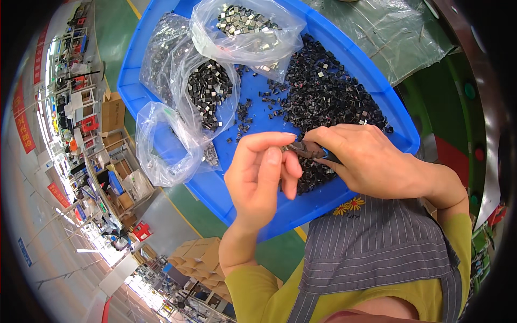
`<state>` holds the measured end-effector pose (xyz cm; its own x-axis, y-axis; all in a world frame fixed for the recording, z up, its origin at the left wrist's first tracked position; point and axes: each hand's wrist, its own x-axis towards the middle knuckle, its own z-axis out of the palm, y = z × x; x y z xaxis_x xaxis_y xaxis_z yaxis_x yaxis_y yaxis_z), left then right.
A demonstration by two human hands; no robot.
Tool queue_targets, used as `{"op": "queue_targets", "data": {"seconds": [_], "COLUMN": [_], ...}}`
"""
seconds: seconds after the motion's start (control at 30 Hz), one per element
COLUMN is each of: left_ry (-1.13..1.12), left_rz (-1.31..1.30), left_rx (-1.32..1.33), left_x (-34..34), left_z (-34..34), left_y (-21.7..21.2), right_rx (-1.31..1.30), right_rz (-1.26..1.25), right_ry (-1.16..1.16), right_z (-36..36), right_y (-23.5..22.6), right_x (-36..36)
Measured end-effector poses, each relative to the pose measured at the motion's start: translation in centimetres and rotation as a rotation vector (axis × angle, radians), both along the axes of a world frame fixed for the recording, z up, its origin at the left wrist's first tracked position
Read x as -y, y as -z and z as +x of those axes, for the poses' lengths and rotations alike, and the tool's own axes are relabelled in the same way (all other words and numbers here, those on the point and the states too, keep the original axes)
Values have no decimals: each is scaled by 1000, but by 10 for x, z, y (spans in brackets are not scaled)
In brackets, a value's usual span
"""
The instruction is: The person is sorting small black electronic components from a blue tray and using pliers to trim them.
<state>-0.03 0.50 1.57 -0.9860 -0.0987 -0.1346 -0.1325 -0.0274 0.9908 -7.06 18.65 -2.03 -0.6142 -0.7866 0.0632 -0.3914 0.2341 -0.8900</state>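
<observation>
the left hand (261, 175) and right hand (362, 156) met over the near edge of the blue tray (134, 70), both pinching one small dark part (302, 149) between fingertips. behind them lay a heap of black parts (334, 91), with clear plastic bags (215, 70) of shiny metal pieces on the tray's far-left side.

Cardboard boxes (196, 253), perhaps shelving (81, 102)

Bare tray floor (253, 102) open between clear bags (204, 86) on the left and loose black-parts heap (334, 91) on the right; both crowd the tray's far end.
</observation>
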Motion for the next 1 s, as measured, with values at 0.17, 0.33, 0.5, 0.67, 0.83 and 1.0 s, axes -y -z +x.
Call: {"op": "queue_targets", "data": {"seconds": [0.17, 0.33, 0.5, 0.67, 0.83, 1.0], "left_ry": [33, 73, 16, 21, 33, 36], "left_rz": [237, 410, 572, 161, -154, -127], "left_rx": [170, 241, 213, 202, 56, 55], "left_x": [10, 18, 22, 10, 9, 6], "left_z": [-2, -3, -2, 2, 2, 2], "left_y": [-6, -2, 0, -9, -8, -10], "right_rx": [235, 390, 472, -7, -365, -480], "right_rz": [-1, 78, 75, 7, 126, 158], "right_ry": [-112, -182, -73, 48, 103, 155], "right_z": [-4, -6, -7, 1, 4, 3], "right_y": [-9, -15, -18, -8, -6, -5], "right_x": [0, -2, -3, 2, 1, 0]}}
